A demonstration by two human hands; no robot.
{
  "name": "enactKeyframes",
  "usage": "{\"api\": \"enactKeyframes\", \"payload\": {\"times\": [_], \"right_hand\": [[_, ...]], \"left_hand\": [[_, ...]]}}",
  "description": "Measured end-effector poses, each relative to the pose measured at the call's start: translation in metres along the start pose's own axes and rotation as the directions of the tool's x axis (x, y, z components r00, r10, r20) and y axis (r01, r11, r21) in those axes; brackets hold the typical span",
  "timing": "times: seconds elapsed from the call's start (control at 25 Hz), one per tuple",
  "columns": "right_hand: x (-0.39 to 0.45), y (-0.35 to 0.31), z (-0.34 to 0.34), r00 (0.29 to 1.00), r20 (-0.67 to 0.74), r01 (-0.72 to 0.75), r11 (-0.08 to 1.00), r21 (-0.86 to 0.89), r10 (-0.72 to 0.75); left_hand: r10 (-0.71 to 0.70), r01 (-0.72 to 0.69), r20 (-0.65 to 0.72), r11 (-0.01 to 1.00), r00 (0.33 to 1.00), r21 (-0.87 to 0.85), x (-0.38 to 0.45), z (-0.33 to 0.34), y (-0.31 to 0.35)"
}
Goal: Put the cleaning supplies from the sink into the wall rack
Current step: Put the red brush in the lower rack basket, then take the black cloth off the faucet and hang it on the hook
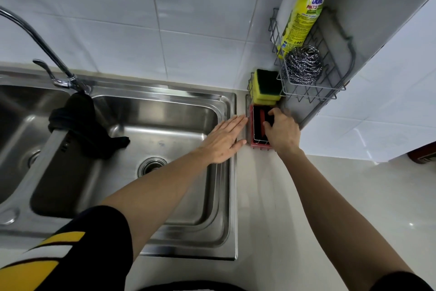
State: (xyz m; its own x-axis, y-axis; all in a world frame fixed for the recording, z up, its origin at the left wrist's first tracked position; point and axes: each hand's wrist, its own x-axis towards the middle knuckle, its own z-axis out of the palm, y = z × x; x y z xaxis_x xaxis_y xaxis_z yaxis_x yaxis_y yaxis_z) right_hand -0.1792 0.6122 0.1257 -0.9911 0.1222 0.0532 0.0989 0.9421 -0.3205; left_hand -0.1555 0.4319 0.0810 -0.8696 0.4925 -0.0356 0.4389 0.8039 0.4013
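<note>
Hands at the red tray [250,123] beside the sink [226,102]

Left hand [224,141] flat, fingers spread — right hand [282,131] grips a black item in it; rack bottle [300,16] reads "PINTO".

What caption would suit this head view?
Right hand sets a black item in the red holder; left hand rests flat beside it.

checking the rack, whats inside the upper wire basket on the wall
The upper wire basket holds a yellow dish soap bottle standing at the back and a steel wool scrubber in front. The scrubber hides the bottle's base.
</note>
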Motion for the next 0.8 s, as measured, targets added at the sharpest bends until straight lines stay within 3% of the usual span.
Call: {"api": "enactKeyframes", "payload": {"times": [0.2, 0.36, 0.64, 0.8], "right_hand": [[-0.017, -0.044, 0.015, 0.950, -0.140, 0.295, 0.949, 0.112, -0.279], [-0.039, -0.107, 0.058, 0.943, 0.004, 0.321, 0.915, 0.243, -0.332], [-0.081, -0.270, 0.145, 0.909, 0.268, 0.185, 0.885, 0.427, -0.320], [-0.087, -0.360, 0.192, 0.885, 0.387, 0.042, 0.873, 0.485, -0.257]], "left_hand": [[-0.189, 0.177, -0.123, 0.979, 0.974, -0.101, -0.051, -0.031, -0.063], [-0.373, 0.359, -0.177, 0.927, 0.911, -0.103, -0.123, -0.055, -0.156], [-0.731, 0.664, -0.231, 0.681, 0.643, -0.308, -0.240, -0.099, -0.299], [-0.881, 0.677, -0.084, 0.415, 0.465, -0.607, -0.262, -0.106, -0.361]]}}
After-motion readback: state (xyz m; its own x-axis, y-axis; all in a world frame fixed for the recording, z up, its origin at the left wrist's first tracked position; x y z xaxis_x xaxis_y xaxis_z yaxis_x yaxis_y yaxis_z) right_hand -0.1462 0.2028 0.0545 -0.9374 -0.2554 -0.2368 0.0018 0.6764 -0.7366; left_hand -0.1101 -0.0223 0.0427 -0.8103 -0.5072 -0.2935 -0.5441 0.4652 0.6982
